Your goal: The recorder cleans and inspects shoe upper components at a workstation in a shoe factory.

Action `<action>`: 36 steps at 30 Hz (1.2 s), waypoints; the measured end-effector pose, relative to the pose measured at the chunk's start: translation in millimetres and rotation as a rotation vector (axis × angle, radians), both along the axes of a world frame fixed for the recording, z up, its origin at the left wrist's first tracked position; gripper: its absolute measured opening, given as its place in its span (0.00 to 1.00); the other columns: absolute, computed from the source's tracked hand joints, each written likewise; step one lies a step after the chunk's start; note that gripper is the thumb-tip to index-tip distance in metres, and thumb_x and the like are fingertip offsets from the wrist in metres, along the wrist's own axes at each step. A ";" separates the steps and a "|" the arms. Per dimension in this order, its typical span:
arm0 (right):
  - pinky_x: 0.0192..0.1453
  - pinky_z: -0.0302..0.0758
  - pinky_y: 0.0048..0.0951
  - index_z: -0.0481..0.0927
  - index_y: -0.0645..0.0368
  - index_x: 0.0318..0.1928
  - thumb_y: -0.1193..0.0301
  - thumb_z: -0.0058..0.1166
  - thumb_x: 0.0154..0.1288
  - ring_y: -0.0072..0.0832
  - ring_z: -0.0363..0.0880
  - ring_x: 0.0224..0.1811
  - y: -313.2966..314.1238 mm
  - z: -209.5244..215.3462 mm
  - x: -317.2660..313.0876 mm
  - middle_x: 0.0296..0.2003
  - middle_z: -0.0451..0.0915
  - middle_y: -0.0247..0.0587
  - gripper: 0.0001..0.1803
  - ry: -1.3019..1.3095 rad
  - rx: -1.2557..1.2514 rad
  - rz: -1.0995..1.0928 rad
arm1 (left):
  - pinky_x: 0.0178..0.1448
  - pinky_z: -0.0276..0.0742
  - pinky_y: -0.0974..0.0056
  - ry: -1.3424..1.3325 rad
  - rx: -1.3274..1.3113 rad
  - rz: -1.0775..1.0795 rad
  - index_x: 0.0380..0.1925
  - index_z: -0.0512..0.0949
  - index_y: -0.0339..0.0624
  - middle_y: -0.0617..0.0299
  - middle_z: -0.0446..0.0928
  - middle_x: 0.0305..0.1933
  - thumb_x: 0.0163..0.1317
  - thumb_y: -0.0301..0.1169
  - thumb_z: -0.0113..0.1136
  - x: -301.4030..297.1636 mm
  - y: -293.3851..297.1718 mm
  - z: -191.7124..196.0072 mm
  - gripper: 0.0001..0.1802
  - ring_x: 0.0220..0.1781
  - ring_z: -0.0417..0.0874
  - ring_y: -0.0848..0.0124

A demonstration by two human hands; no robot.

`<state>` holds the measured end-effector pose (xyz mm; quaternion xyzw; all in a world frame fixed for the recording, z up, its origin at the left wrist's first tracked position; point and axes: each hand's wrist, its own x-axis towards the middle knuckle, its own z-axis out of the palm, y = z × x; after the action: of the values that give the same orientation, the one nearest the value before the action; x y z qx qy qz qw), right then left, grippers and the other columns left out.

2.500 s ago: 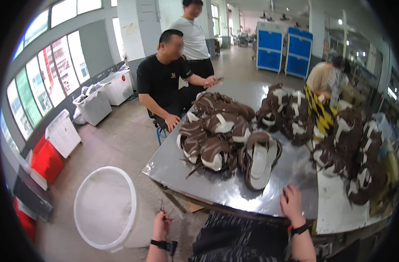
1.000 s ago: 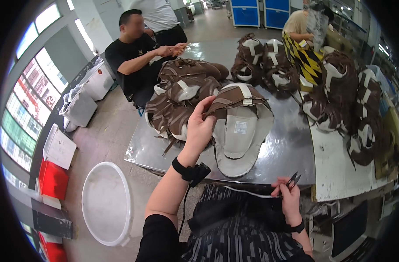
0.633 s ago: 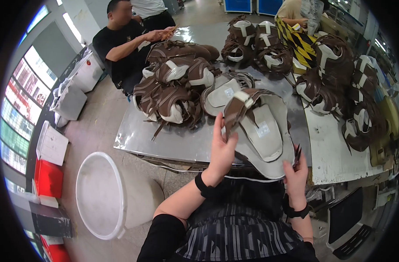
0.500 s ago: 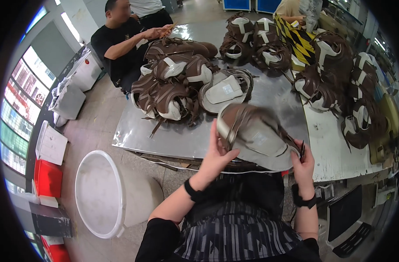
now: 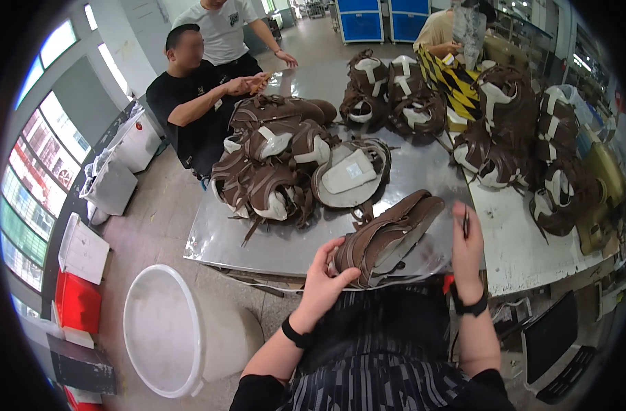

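Note:
A brown shoe upper point(image 5: 385, 236) lies tilted on its side near the front edge of the metal table. My left hand point(image 5: 328, 274) grips one end of it, thumb on the near side and fingers on the far side. Just past the upper's other end, my right hand point(image 5: 468, 243) is raised and not touching it. A slim black tool point(image 5: 465, 222) sticks out from the right-hand fingers; its exact kind is too small to make out. Beyond the held upper, another upper point(image 5: 350, 175) rests with its pale underside facing up.
A pile of brown uppers point(image 5: 275, 161) sits at left on the metal table point(image 5: 217, 236). More uppers point(image 5: 494, 154) stand on the white table point(image 5: 505, 253) at right. A large white bin point(image 5: 189, 329) is on the floor. Across the table, a person in black point(image 5: 189, 103) holds something small.
The upper has been turned from underside-up onto its side and lowered toward the table. My right hand has let go of it and moved slightly away; my left hand keeps its grip.

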<state>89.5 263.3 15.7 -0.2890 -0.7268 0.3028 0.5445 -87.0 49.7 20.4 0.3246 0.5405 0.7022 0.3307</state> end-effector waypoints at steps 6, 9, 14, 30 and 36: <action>0.26 0.64 0.13 0.72 0.64 0.52 0.71 0.55 0.63 0.10 0.67 0.24 -118.7 17.9 8.1 0.31 0.75 0.29 0.18 0.057 -0.821 0.619 | 0.55 0.71 0.70 -0.083 0.127 -0.080 0.58 0.61 0.36 0.57 0.75 0.52 0.59 0.19 0.57 36.4 -3.4 -11.0 0.27 0.52 0.76 0.73; 0.17 0.57 0.16 0.71 0.62 0.50 0.73 0.55 0.62 0.11 0.60 0.14 -110.0 4.4 8.6 0.19 0.69 0.24 0.16 0.033 -0.943 0.596 | 0.53 0.69 0.73 -0.007 0.169 0.002 0.57 0.64 0.36 0.60 0.75 0.50 0.58 0.18 0.58 39.6 -0.8 -16.8 0.26 0.50 0.75 0.77; 0.16 0.56 0.16 0.73 0.60 0.38 0.75 0.55 0.61 0.12 0.59 0.13 -62.9 35.5 39.7 0.20 0.69 0.25 0.06 0.126 -0.770 0.397 | 0.46 0.72 0.74 -0.354 0.171 0.195 0.57 0.65 0.38 0.64 0.76 0.44 0.63 0.25 0.53 -17.2 -6.4 -23.3 0.21 0.44 0.76 0.79; 0.30 0.69 0.34 0.74 0.64 0.40 0.88 0.45 0.40 0.48 0.73 0.28 -23.4 65.7 99.5 0.30 0.73 0.49 0.21 -0.672 0.402 0.050 | 0.50 0.75 0.65 -0.317 0.040 0.346 0.54 0.67 0.36 0.58 0.76 0.43 0.72 0.41 0.39 -77.5 -4.4 -34.9 0.21 0.44 0.78 0.70; 0.23 0.67 0.21 0.75 0.64 0.42 0.82 0.49 0.59 0.20 0.71 0.19 -41.7 34.4 54.5 0.27 0.75 0.35 0.10 0.018 -0.415 0.289 | 0.25 0.60 0.79 -0.378 -0.164 0.265 0.40 0.73 0.44 0.72 0.73 0.32 0.70 0.42 0.44 -38.3 -18.5 -36.3 0.15 0.27 0.68 0.86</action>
<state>144.0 221.6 50.1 -0.2849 -0.6779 0.5230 0.4310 -125.3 31.2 -15.9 0.0857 0.5619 0.7416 0.3562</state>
